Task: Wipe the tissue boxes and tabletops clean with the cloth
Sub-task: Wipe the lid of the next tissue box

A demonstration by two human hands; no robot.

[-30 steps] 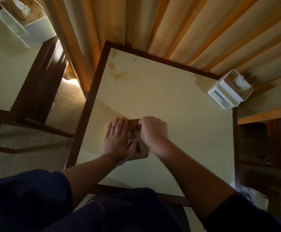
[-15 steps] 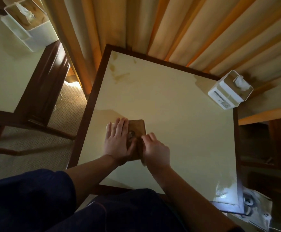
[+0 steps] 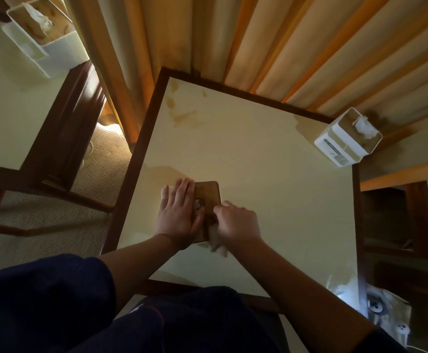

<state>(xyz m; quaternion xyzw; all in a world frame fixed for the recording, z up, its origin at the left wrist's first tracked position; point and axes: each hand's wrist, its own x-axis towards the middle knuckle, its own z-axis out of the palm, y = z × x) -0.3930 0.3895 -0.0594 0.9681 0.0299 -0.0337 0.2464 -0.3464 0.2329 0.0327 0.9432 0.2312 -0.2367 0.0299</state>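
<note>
A tissue box with a brown wooden lid (image 3: 208, 197) stands on the cream tabletop (image 3: 271, 194) near its left front. My left hand (image 3: 179, 215) lies flat on the lid's left part, fingers spread, holding the box down. My right hand (image 3: 238, 225) is closed on a pale cloth (image 3: 216, 242) pressed against the box's near right side. A white tissue box (image 3: 348, 141) sits at the table's far right corner. Another white tissue box (image 3: 42, 36) rests on the neighbouring table (image 3: 6, 118) at upper left.
Brownish stains (image 3: 182, 115) mark the tabletop's far left corner. Pleated curtains (image 3: 258, 42) hang behind the tables. A carpeted gap (image 3: 93, 179) separates the two tables. Dark furniture with cables (image 3: 399, 225) stands to the right. White sockets (image 3: 386, 317) lie at lower right.
My right hand with the cloth has slid from the lid's top toward me, down to the box's near right side. My left hand has stayed on the lid.
</note>
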